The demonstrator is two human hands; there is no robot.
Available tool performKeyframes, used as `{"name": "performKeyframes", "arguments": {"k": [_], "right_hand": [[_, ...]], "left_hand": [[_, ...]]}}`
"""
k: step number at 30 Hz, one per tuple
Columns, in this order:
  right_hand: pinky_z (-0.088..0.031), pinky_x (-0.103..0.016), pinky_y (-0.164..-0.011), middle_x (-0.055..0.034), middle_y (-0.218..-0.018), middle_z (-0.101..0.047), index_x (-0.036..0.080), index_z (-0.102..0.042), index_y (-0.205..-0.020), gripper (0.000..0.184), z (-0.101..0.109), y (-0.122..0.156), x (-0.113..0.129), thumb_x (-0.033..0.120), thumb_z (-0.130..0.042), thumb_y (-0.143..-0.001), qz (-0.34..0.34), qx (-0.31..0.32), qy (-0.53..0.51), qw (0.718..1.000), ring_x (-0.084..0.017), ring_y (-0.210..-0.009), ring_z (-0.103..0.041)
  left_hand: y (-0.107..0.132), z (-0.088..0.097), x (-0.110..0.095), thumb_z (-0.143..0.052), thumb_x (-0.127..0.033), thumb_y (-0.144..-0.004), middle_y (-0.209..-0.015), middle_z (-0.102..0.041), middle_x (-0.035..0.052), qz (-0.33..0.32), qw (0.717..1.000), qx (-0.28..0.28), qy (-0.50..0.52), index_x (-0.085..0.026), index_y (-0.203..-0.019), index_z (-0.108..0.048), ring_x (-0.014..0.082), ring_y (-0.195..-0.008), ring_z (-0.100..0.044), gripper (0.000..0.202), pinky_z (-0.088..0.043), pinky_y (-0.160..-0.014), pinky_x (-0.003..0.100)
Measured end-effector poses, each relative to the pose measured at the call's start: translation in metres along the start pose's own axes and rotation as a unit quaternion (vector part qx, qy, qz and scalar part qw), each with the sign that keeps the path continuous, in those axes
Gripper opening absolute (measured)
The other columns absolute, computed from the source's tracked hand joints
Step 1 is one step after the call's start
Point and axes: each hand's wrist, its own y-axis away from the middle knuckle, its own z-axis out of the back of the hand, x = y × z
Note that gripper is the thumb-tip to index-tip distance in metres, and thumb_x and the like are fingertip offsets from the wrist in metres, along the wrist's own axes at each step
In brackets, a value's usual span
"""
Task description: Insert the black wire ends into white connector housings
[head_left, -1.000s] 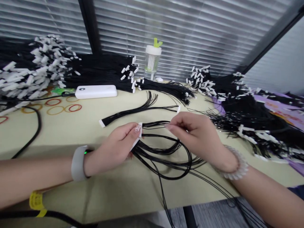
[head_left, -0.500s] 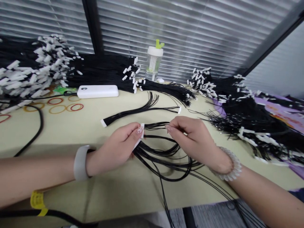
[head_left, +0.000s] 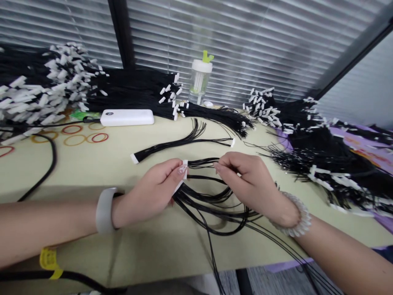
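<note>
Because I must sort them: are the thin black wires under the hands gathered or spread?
Spread: the thin black wires lie in open curving loops on the pale yellow table.

Office-type room, used as cable-assembly workspace: slatted window blinds (head_left: pixel 233 37) seen at 12 o'clock; black wire harnesses (head_left: pixel 132 92) with white connectors (head_left: pixel 69 69) heaped at 10 and 3 o'clock on pale desk (head_left: pixel 92 172); power bank (head_left: pixel 127 117) placed at 11 o'clock.

Black wire harness (head_left: pixel 202 200), loose strands, white connector (head_left: pixel 184 169)
</note>
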Motion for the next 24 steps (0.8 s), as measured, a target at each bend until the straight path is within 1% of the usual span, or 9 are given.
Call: {"name": "performKeyframes", "arguments": {"k": [3, 6, 9, 12, 15, 17, 20, 24], "right_hand": [[-0.029, -0.016, -0.045, 0.0037, -0.052, -0.040, 0.014, -0.043, -0.060, 0.023, 0.000, 0.000, 0.000, 0.024, -0.045, -0.080, -0.031, 0.018, -0.031, 0.999, -0.004, -0.049, -0.033], [-0.030, -0.016, -0.046, 0.0031, -0.053, -0.041, 0.014, -0.044, -0.060, 0.025, 0.000, -0.001, 0.001, 0.027, -0.043, -0.082, -0.061, 0.038, -0.057, 0.996, -0.005, -0.051, -0.034], [-0.031, -0.016, -0.047, 0.0032, -0.055, -0.042, 0.014, -0.045, -0.062, 0.024, 0.001, -0.001, 0.000, 0.026, -0.043, -0.082, -0.059, 0.074, -0.068, 0.993, -0.005, -0.052, -0.035], [-0.033, -0.016, -0.051, 0.0029, -0.060, -0.048, 0.015, -0.050, -0.068, 0.018, 0.001, -0.001, 0.000, 0.023, -0.043, -0.082, -0.008, 0.126, -0.057, 0.990, -0.005, -0.055, -0.040], [-0.037, -0.017, -0.060, 0.0014, -0.071, -0.054, 0.016, -0.054, -0.079, 0.011, -0.001, 0.000, 0.003, 0.020, -0.044, -0.082, 0.061, 0.145, -0.035, 0.987, -0.005, -0.064, -0.047], [-0.037, -0.018, -0.062, 0.0005, -0.075, -0.055, 0.017, -0.055, -0.083, 0.010, -0.002, 0.002, 0.005, 0.018, -0.045, -0.082, 0.096, 0.141, -0.015, 0.985, -0.006, -0.068, -0.048], [-0.037, -0.019, -0.060, -0.0002, -0.072, -0.053, 0.017, -0.054, -0.081, 0.009, -0.003, 0.006, 0.007, 0.016, -0.045, -0.081, 0.135, 0.112, 0.020, 0.984, -0.007, -0.066, -0.047], [-0.035, -0.022, -0.057, -0.0009, -0.068, -0.051, 0.017, -0.052, -0.081, 0.008, -0.005, 0.012, 0.007, 0.014, -0.044, -0.080, 0.179, 0.082, 0.069, 0.978, -0.009, -0.064, -0.045]], "left_hand": [[0.000, 0.000, -0.001, -0.028, -0.036, -0.087, -0.058, -0.036, -0.0045, -0.001, 1.000, -0.002, -0.014, -0.018, -0.066, -0.037, 0.0086, -0.051, -0.036, 0.029, -0.031, -0.048, 0.020], [0.000, -0.001, -0.002, -0.029, -0.034, -0.087, -0.058, -0.034, -0.0044, -0.025, 0.998, -0.018, -0.048, -0.018, -0.065, -0.037, 0.0089, -0.053, -0.034, 0.028, -0.030, -0.050, 0.020], [0.003, 0.000, -0.002, -0.031, -0.031, -0.087, -0.058, -0.034, -0.0045, -0.051, 0.993, -0.039, -0.101, -0.018, -0.063, -0.035, 0.0090, -0.053, -0.033, 0.027, -0.029, -0.049, 0.020], [0.008, 0.000, -0.002, -0.031, -0.030, -0.087, -0.055, -0.038, -0.0052, -0.075, 0.980, -0.035, -0.178, -0.018, -0.065, -0.036, 0.0088, -0.050, -0.034, 0.026, -0.026, -0.048, 0.021], [0.013, 0.001, -0.001, -0.031, -0.030, -0.086, -0.057, -0.046, -0.0041, -0.104, 0.958, -0.007, -0.267, -0.019, -0.069, -0.040, 0.0098, -0.050, -0.041, 0.022, -0.025, -0.049, 0.023], [0.016, 0.001, 0.000, -0.030, -0.031, -0.086, -0.060, -0.051, -0.0023, -0.117, 0.941, 0.006, -0.319, -0.019, -0.073, -0.042, 0.0117, -0.053, -0.046, 0.022, -0.026, -0.049, 0.024], [0.018, 0.000, 0.000, -0.029, -0.035, -0.086, -0.062, -0.056, -0.0002, -0.132, 0.918, 0.005, -0.375, -0.019, -0.075, -0.045, 0.0145, -0.055, -0.051, 0.025, -0.028, -0.050, 0.025], [0.020, -0.001, 0.000, -0.028, -0.034, -0.086, -0.057, -0.056, 0.0001, -0.180, 0.893, 0.003, -0.413, -0.019, -0.072, -0.046, 0.0153, -0.052, -0.052, 0.028, -0.029, -0.048, 0.026]]}}
